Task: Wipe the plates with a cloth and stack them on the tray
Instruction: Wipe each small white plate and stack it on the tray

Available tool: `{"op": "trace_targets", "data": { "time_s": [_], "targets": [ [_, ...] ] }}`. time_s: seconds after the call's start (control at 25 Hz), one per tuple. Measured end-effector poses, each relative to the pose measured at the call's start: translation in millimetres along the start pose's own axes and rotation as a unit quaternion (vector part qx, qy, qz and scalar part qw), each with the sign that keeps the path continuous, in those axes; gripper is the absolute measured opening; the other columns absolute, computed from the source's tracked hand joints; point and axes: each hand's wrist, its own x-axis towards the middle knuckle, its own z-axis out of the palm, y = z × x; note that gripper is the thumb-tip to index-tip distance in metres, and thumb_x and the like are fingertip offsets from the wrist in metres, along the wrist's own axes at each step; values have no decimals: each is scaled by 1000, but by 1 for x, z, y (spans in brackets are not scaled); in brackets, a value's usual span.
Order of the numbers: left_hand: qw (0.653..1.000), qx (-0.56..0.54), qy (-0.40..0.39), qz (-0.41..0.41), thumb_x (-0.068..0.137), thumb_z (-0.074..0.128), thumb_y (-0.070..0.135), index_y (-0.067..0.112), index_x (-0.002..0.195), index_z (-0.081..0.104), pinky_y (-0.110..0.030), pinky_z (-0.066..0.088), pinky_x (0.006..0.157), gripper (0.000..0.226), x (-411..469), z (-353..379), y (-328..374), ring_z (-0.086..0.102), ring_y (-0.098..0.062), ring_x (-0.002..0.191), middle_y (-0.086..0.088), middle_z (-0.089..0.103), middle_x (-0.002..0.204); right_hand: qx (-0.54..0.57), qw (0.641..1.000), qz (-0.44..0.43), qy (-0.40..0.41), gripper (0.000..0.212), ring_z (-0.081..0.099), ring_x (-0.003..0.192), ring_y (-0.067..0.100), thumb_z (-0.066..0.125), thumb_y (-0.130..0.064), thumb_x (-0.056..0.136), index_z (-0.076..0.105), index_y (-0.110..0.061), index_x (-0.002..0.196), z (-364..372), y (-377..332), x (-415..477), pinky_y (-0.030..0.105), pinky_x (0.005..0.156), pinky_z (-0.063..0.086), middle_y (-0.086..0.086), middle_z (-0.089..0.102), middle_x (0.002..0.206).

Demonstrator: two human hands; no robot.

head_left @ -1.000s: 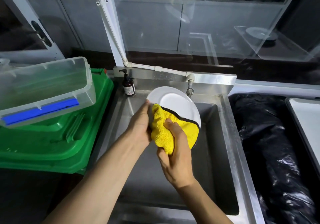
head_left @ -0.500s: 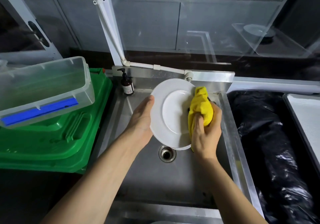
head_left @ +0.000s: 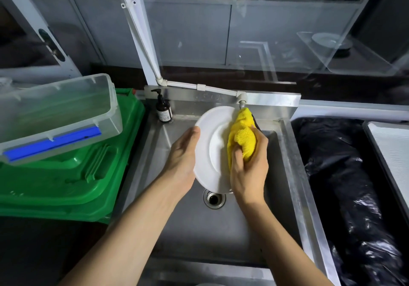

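Clear plastic bin point(head_left: 55, 113): far left, tilted, resting on a green crate point(head_left: 73, 175). Not involved.
Soap bottle point(head_left: 163, 110): dark pump bottle on the sink's back left corner, apart from the plate.
Left hand point(head_left: 183, 155): holds the plate by its left rim, thumb over the upper edge. The fingers lie behind the plate, out of sight.
Plate point(head_left: 210, 152): white, held on edge and nearly upright above the sink point(head_left: 221, 230), its lower rim over the drain point(head_left: 214, 198). Not yet on the tray.
Cloth point(head_left: 242, 137): yellow, bunched, pressed against the right part of the plate's face.
Right hand point(head_left: 250, 170): fingers curled tight round the cloth, thumb pressing it to the plate.
Tap point(head_left: 242, 101): just above the cloth's top and the plate's upper rim.
Black bag point(head_left: 343, 175): right of the sink, between sink and tray.
Tray point(head_left: 394, 152): flat, pale, at the right edge; partly cut off.
Step (judged): wiping under way, stacking still to come.
Risk 1: plate supported on one side only. A hard push from the cloth could lever it out of the left hand and drop it onto steel.
Risk 2: an upward stroke could knock the rim against the tap.
Risk 3: bunched cloth covers little, so the left of the face may be missed.
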Motion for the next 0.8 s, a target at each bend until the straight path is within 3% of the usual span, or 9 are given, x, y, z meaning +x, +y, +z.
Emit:
{"op": "trace_targets", "data": {
  "time_s": [0.08,0.16,0.24,0.32,0.4,0.48,0.64,0.72,0.8],
  "targets": [
    [1000,11,-4,18,97,61,28,28,82,74,-38,50,102,20,1,5,0,65,-16,105,17,74,89,20,999,-26,-21,58,52,128,12,51,-28,88,44,-14,145,6,-4,-9,34,108,42,2,53,144],
    [1000,4,3,19,97,62,26,26,83,70,-31,51,95,17,1,8,0,65,-14,99,20,74,80,37,994,-65,-81,61,44,137,8,50,-29,89,44,-9,146,12,-8,-23,20,113,33,3,50,149],
    [1000,-10,5,14,97,62,25,27,80,72,-34,52,94,19,3,6,-1,66,-15,98,20,74,79,34,988,-97,-117,60,42,139,5,51,-28,90,44,-8,146,14,-11,-27,16,113,30,3,49,149],
    [1000,-2,-7,29,97,62,26,26,81,73,-41,49,104,19,4,5,-3,66,-20,107,12,75,92,34,993,-76,-78,57,50,132,9,53,-24,89,47,-9,143,13,-10,-14,22,111,37,3,55,142],
    [999,1,-12,40,97,61,25,22,88,71,-44,46,109,14,3,4,-5,64,-21,114,2,74,105,40,999,-31,-7,49,57,121,16,54,-20,88,50,-15,137,9,-12,3,38,105,45,2,61,132],
    [999,8,-25,47,98,61,25,22,90,70,-39,46,108,12,3,4,-6,64,-19,116,2,73,108,36,999,-34,5,42,60,113,15,54,-20,89,52,-22,131,6,-15,11,42,99,48,-2,64,124],
    [993,78,-73,50,103,50,16,31,85,65,-7,47,74,28,3,0,-6,62,15,76,28,70,73,10,986,-126,-113,39,61,114,16,60,-16,87,58,-18,126,8,-29,11,37,97,49,-5,65,122],
    [992,87,-83,39,105,46,13,36,86,65,-5,47,67,35,2,-1,-8,62,18,71,31,69,71,10,972,-155,-176,40,61,118,15,65,-12,89,59,-14,128,9,-36,18,35,99,49,-5,67,126],
    [991,92,-89,49,104,49,16,34,84,66,-4,47,68,32,0,-1,-11,62,17,72,31,69,72,10,975,-138,-173,34,64,108,9,65,-14,89,60,-18,122,6,-39,28,25,91,50,-9,70,115]
  ]
}}
